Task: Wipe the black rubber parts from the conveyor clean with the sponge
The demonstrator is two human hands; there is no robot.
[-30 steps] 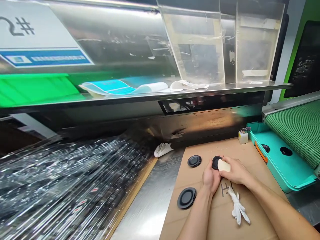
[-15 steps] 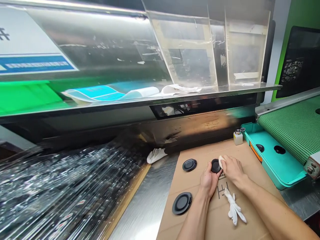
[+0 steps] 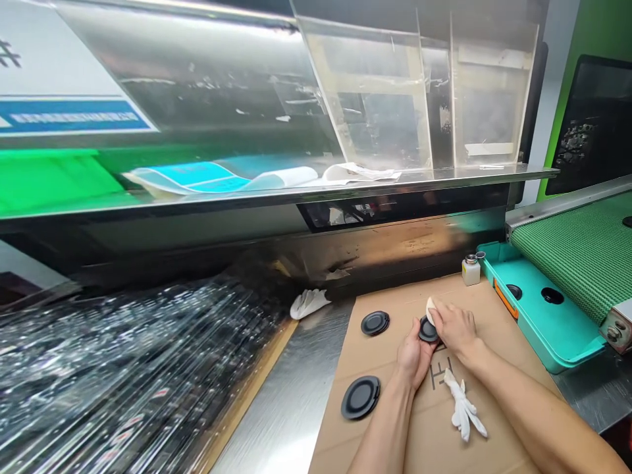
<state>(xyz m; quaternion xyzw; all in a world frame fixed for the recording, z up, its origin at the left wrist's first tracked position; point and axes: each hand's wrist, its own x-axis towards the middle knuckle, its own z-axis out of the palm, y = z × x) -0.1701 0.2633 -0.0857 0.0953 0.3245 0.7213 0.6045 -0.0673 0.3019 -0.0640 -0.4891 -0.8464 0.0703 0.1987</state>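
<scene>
My left hand (image 3: 413,352) grips a round black plastic disc (image 3: 426,331) by its edge, above the cardboard sheet (image 3: 395,375). Pinched in the fingers of my right hand (image 3: 455,327) is a cream-coloured pad (image 3: 430,309), which lies against the upper part of the disc; its lower part is covered by my fingers. To the left of my hands, a smaller black disc (image 3: 375,323) and a larger black disc (image 3: 361,397) lie on the cardboard. A white glove (image 3: 463,408) rests between my forearms.
A small white bottle (image 3: 471,270) stands at the back of the cardboard. On the right, a teal tray (image 3: 553,329) holds black parts beside a green conveyor belt (image 3: 573,250). Glossy plastic-wrapped material (image 3: 162,368) fills the left. A metal shelf (image 3: 444,178) overhangs the back.
The pad in my right hand has shifted left and up across the disc, from its right edge to its upper part. My left hand keeps its hold on the disc.
</scene>
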